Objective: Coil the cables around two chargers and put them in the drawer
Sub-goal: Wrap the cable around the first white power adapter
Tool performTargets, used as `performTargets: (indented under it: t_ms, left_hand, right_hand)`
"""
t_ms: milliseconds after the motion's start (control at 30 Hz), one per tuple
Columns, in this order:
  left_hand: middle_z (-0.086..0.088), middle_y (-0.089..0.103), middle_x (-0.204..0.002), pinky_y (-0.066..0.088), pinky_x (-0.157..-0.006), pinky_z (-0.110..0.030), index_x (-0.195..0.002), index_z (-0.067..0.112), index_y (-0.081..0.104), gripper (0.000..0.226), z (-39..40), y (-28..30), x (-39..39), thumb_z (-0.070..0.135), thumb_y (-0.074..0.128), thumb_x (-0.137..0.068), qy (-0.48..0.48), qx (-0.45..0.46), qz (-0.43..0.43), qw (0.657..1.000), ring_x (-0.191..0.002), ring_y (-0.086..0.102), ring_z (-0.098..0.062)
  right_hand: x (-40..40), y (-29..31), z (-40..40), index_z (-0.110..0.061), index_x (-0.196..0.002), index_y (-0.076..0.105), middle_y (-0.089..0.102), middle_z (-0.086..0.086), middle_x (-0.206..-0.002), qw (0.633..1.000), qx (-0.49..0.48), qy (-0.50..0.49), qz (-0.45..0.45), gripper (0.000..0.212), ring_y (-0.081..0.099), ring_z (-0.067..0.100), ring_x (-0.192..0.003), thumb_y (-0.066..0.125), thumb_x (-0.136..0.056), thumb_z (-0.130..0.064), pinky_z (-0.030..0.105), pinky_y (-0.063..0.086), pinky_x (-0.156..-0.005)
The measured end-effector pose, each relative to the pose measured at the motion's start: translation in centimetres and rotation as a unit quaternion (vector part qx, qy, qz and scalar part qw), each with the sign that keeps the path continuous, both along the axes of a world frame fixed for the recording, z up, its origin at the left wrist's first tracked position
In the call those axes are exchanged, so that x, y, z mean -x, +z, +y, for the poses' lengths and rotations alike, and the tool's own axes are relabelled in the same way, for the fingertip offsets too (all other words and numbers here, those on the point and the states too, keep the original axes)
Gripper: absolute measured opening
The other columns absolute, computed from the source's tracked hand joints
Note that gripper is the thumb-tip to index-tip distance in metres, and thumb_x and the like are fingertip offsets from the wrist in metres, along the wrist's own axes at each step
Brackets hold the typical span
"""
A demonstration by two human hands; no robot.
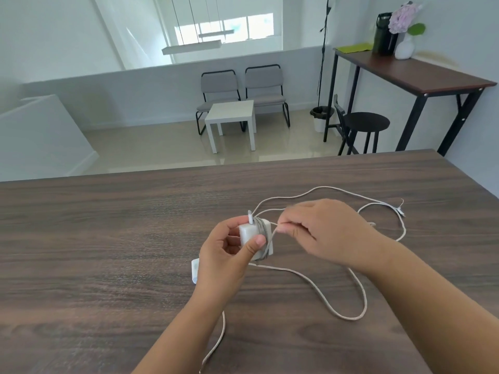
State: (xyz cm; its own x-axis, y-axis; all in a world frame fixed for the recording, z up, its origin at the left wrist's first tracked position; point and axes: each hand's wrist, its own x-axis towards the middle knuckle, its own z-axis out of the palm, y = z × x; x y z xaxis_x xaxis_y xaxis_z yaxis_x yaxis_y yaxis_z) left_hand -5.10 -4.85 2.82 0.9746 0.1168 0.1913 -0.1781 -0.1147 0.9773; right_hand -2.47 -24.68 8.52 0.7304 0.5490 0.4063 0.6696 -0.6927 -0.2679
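Note:
My left hand grips a white square charger above the dark wooden table. A few turns of its whitish braided cable wrap the charger's right side. My right hand pinches that cable just right of the charger. The loose rest of the cable lies in wide loops on the table, with a plug end at the far right. A second white charger lies on the table, mostly hidden behind my left hand, and its cable trails toward the near edge. No drawer is in view.
The table's far edge runs across the middle of the view. Beyond it on the floor stand a small white side table, two grey chairs, a black stool and a tall brown desk with a vase.

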Motion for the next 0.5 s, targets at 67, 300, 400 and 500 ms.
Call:
performTargets:
  t_ms: [67,300,400,500]
  left_hand:
    - [-0.006,0.072,-0.092,0.058,-0.074,-0.045,-0.107,0.034,0.070,0.042,0.3,0.2,0.2,0.049,0.076,-0.069,-0.029,-0.021,-0.013,0.999,-0.077,0.063,-0.022]
    - [-0.010,0.067,-0.091,0.054,-0.070,-0.035,-0.109,0.032,0.071,0.040,0.6,1.4,0.6,0.046,0.073,-0.071,-0.102,-0.045,-0.003,0.994,-0.073,0.056,-0.016]
    - [-0.014,0.067,-0.093,0.051,-0.069,-0.028,-0.109,0.029,0.072,0.040,0.9,1.8,0.8,0.042,0.074,-0.071,-0.141,-0.031,0.001,0.990,-0.075,0.056,-0.015]
    - [0.001,0.069,-0.086,0.050,-0.070,-0.024,-0.108,0.023,0.072,0.037,1.0,2.3,1.2,0.033,0.076,-0.072,-0.187,0.003,-0.005,0.982,-0.078,0.058,-0.015]
  right_hand:
    - [-0.6,0.5,-0.3,-0.025,-0.088,0.063,0.067,-0.013,-0.079,1.000,-0.015,0.020,-0.006,0.037,0.062,0.014,-0.071,0.033,-0.091,-0.047,0.037,0.052,-0.062]
    - [-1.6,1.1,0.3,-0.028,-0.084,0.062,0.061,-0.012,-0.066,0.995,-0.060,0.076,0.012,0.018,0.048,0.001,-0.058,0.051,-0.094,-0.039,0.018,0.039,-0.056]
    - [-1.7,0.9,0.4,-0.030,-0.079,0.064,0.059,-0.012,-0.061,0.983,-0.118,0.090,0.105,0.014,0.047,0.007,-0.053,0.060,-0.093,-0.032,0.015,0.035,-0.055]
    - [-1.8,0.7,0.3,-0.033,-0.075,0.063,0.058,-0.018,-0.060,0.941,-0.210,0.107,0.243,0.020,0.050,0.000,-0.055,0.060,-0.092,-0.024,0.008,0.036,-0.058]
